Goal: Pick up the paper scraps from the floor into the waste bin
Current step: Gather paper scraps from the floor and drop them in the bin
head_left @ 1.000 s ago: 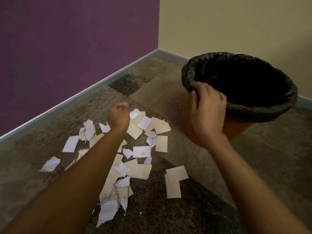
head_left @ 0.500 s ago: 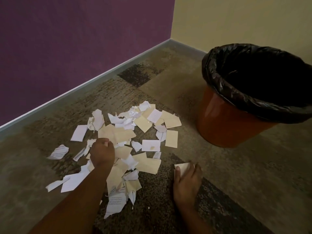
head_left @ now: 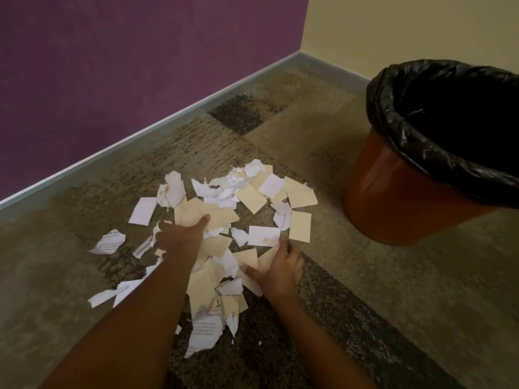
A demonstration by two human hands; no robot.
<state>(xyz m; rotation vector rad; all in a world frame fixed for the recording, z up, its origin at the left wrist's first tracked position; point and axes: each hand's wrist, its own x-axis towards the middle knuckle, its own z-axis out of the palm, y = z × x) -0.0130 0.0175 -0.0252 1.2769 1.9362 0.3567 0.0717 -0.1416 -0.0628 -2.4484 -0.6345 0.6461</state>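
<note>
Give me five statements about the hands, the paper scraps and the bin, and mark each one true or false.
1. Both hands are down among the paper scraps on the carpet. True: the left hand and right hand both rest on the pile.
2. The waste bin lies tipped on its side. False: it stands upright.
3. The bin is lined with a black bag. True.
4. The right hand is holding the bin's rim. False: it is on the scraps, apart from the bin.
5. All the scraps are white. False: many are cream or tan, and some carry print.
</note>
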